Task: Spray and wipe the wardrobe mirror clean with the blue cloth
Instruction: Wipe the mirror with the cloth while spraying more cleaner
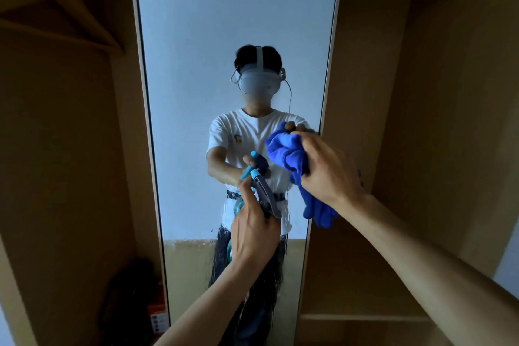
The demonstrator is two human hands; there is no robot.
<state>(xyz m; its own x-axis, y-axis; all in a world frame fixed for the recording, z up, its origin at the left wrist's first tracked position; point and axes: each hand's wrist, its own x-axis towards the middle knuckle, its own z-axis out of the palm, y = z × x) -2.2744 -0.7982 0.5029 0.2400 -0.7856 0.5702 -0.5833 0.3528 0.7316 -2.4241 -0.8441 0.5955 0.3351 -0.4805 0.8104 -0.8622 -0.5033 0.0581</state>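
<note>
Head view, only camera. Wardrobe mirror (224, 22) stands dead centre, tall, pale rounded frame, set between two brown wardrobe bays.

Left hand (254, 229) is low centre, right in front of the glass, fingers wrapped around the neck of a spray bottle (262, 192). Bottle has a grey head with a teal nozzle tip pointing up-left at the mirror; the teal body shows just below and left of the hand, mostly hidden by it. Index finger sits up near the trigger; can't tell if it's pressed.

Right hand (328, 168) is higher and to the right, near the mirror's right edge, closed around the blue cloth (289, 154). Cloth is bunched: one wad sticks out on the left of the fist toward the glass, the rest hangs below the wrist. Can't tell whether the wad touches the glass or sits just off it.

Hands are near each other but apart, cloth wad just up-right of the nozzle.

Glass below the bottle is wet: droplets and vertical run streaks across the lower centre, upper part looks plain. Reflection shows the person in a white T-shirt and a head-worn rig, both arms out.

Wooden hanger (56, 8) in the upper-left bay. Dark bag (132, 298) on the floor lower left, an orange box (157, 317) beside it against the mirror frame. Shelves (362, 317) in the right bay.
</note>
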